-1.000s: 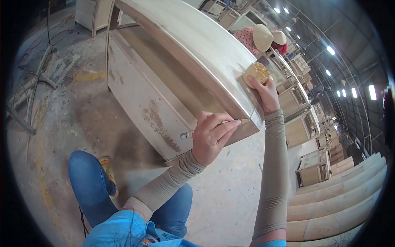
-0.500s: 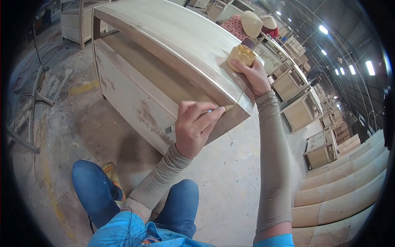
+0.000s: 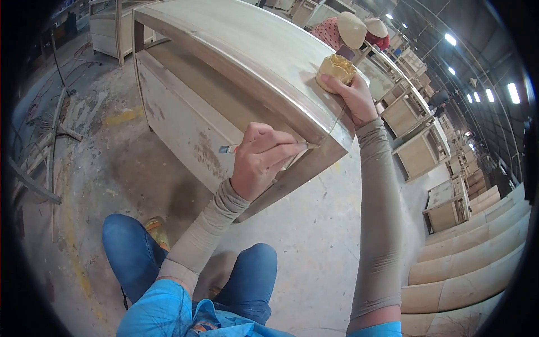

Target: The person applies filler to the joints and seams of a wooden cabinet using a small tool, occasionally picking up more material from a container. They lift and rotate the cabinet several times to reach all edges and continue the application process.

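A thin brush-like tool [image 3: 228, 149] is pinched in my left hand [image 3: 261, 158]; its tip meets the front corner of a pale wooden cabinet [image 3: 241, 53]. The tool's handle end sticks out behind the hand, and its middle is hidden by the fingers. My right hand [image 3: 355, 96] is closed around a yellowish cup [image 3: 337, 72] with a crumpled lining, held at the right end of the cabinet top. Below the top, a long opening runs along the cabinet front, above a panel [image 3: 185, 126] with brown patches.
Two people in conical hats [image 3: 352, 30] are behind the cabinet. Further wooden cabinets [image 3: 418, 151] line the right side, with curved wooden panels [image 3: 460, 281] at lower right. Pipes and wood scraps [image 3: 53, 140] lie on the floor at left.
The view has shifted slightly, moving the cabinet right in frame. My left hand has turned, and the tool's tip now lies against the corner. The cup stays in my right hand.
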Tool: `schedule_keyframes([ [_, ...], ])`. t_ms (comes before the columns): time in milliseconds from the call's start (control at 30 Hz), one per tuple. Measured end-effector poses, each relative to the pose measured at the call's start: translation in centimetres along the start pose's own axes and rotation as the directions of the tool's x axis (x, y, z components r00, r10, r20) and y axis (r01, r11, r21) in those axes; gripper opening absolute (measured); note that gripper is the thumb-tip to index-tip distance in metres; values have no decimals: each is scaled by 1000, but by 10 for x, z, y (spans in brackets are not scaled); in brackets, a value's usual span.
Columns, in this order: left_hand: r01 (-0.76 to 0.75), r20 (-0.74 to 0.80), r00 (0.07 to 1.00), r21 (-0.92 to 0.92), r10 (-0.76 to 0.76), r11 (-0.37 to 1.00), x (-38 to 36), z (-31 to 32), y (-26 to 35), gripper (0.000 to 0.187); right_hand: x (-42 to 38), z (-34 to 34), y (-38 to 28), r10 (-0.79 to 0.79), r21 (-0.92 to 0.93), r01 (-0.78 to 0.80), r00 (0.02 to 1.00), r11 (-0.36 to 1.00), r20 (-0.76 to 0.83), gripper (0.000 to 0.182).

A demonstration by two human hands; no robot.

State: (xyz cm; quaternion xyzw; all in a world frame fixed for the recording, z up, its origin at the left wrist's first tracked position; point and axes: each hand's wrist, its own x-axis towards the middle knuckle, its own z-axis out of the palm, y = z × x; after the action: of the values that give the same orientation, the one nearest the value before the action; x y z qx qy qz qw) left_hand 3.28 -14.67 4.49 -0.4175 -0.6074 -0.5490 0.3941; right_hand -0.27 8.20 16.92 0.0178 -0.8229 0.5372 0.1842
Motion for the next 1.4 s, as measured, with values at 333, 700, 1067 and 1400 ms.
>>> schedule_keyframes([
  [333,17,-107,994,126,-3,992,4,12,9,33,2,-1,1,1,-20,-2,1000,1000,-23,52],
  [700,100,13,995,94,-102,991,6,-7,31,25,2,-1,1,18,-15,-18,1000,1000,-15,54],
  [1067,98,-60,994,130,-90,987,23,0,38,24,0,1,-1,-17,-31,17,1000,999,-16,49],
  [1400,72,23,997,244,-80,967,23,0,46,28,-1,2,-2,-10,-31,10,1000,999,-24,51],
])
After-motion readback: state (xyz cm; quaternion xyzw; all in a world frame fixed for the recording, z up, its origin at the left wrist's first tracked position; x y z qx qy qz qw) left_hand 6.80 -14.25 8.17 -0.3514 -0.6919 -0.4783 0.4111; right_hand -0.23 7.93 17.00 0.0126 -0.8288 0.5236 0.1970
